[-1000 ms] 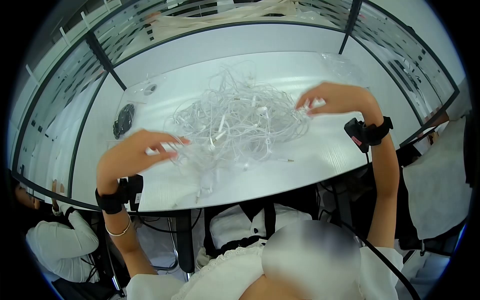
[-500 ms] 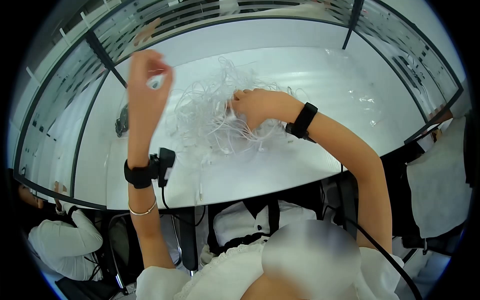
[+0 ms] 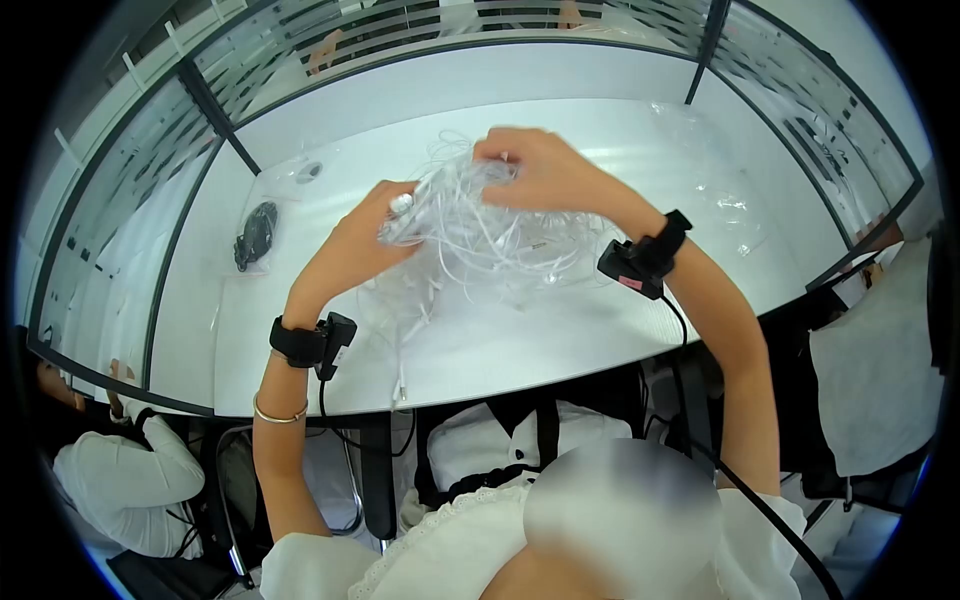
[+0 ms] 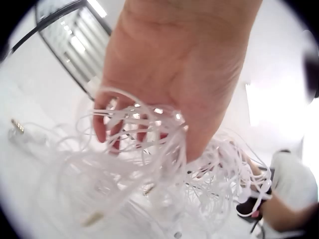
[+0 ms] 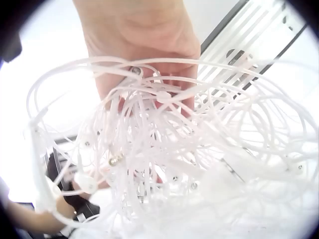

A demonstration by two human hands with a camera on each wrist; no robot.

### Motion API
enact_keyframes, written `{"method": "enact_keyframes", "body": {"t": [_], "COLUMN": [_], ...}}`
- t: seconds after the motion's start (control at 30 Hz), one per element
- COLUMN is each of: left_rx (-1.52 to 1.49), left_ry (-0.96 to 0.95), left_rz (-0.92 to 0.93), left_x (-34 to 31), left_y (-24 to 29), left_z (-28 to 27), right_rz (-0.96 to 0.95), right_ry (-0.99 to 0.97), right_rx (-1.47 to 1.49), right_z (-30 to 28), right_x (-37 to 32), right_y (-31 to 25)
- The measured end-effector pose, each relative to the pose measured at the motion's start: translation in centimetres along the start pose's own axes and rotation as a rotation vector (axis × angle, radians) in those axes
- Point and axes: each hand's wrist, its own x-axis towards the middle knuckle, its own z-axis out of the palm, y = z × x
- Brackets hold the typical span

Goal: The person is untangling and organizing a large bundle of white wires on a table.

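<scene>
A big tangle of white earphone cables (image 3: 490, 240) is between both hands over the middle of the desk. On its left side my left hand (image 3: 355, 250) grips a bunch; in the left wrist view, strands (image 4: 134, 172) run across the curled fingers. My right hand (image 3: 550, 175) grips the tangle from its far right, fingers bent into it. Loops of cable (image 5: 159, 97) cross in front of that palm in the right wrist view and partly hide the fingers. A gold-tipped plug (image 4: 93, 218) and small white earbuds (image 5: 85, 182) show among the strands.
A coiled black cable (image 3: 257, 235) in a clear bag lies on the left of the white desk (image 3: 600, 335). Clear plastic wrapping (image 3: 725, 205) is on the right. One loose plug end (image 3: 402, 385) rests near the front edge. Low partitions (image 3: 450, 75) enclose the desk.
The left hand rose from the near left, passed over the far left, and came down onto the tangle. The right hand moved inward from the right. The tangle is now gathered up between them.
</scene>
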Motion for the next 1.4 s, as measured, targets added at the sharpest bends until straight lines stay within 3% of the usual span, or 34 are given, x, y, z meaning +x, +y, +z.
{"method": "enact_keyframes", "body": {"t": [0.1,0.13,0.23,0.27,0.3,0.33,0.4,0.47,0.53,0.57,0.6,0.7,0.77,0.8,0.9,1.0,1.07,1.13,1.17,1.2,1.3,1.4], "left_rx": [-0.313,-0.345,-0.437,-0.238,-0.125,-0.212,-0.258,-0.328,-0.143,0.159,0.433,0.054,-0.233,-0.136,-0.441,-0.627,-0.769,-0.764,-0.758,-0.733,-0.270,-0.272], "left_ry": [0.183,0.295,0.350,0.300,0.354,0.289,0.222,0.189,0.397,0.621,0.756,0.516,0.215,0.220,0.230,0.362,0.450,0.346,0.295,0.161,0.064,-0.042], "left_rz": [0.029,0.095,0.162,0.145,0.156,0.228,0.326,0.246,0.064,-0.009,0.088,0.298,0.250,0.247,0.135,0.148,0.132,-0.050,-0.135,-0.116,0.053,0.052], "left_x": [0.5,0.7,0.7,0.7,0.3,0.5,0.6,0.9,1.5,1.7,2.0,3.4,4.3,4.6,5.3,5.0,4.7,3.7,3.4,3.1,1.6,0.6], "left_y": [-0.4,1.9,3.0,2.7,2.7,3.8,4.1,2.4,1.3,1.0,2.2,6.0,6.4,6.1,5.9,6.2,5.2,1.5,0.3,0.4,2.6,3.3], "left_z": [0.3,0.7,2.6,2.9,4.3,4.5,3.8,0.1,-3.6,-4.3,-5.0,-3.5,-0.3,0.9,1.9,2.0,1.7,1.9,2.2,2.8,4.6,2.1], "right_rz": [0.095,0.134,0.042,0.040,0.034,0.029,-0.029,-0.068,-0.019,-0.061,-0.102,-0.147,-0.148,-0.112,-0.073,-0.003,0.086,0.127,0.121,0.118,0.108,0.022], "right_ry": [0.193,0.259,0.419,0.439,0.515,0.588,0.502,0.364,0.171,0.132,0.093,0.048,0.107,0.165,0.258,0.426,0.574,0.764,0.746,0.733,0.659,0.564], "right_rx": [0.294,0.375,0.982,1.259,1.196,1.132,0.941,0.644,0.407,0.285,0.165,0.020,0.062,0.108,0.276,0.308,0.583,0.847,0.855,0.862,0.804,0.650], "right_z": [-2.4,-2.9,-3.8,-3.4,-3.1,-2.8,-2.7,-3.0,-3.4,-3.3,-3.2,-3.0,-2.8,-2.8,-2.7,-2.6,-2.8,-3.6,-4.0,-4.5,-4.5,-4.6], "right_x": [0.9,1.2,1.7,1.9,1.8,1.5,1.7,1.5,0.8,0.5,0.3,0.4,0.9,1.1,1.2,0.9,0.7,0.5,0.6,0.7,0.3,-0.1], "right_y": [-1.3,-1.4,-0.8,-0.8,-1.4,-2.1,-0.7,0.3,0.2,-0.2,-0.5,-1.4,-1.7,-1.8,-1.3,-0.3,0.7,0.9,0.9,0.9,1.1,1.3]}}
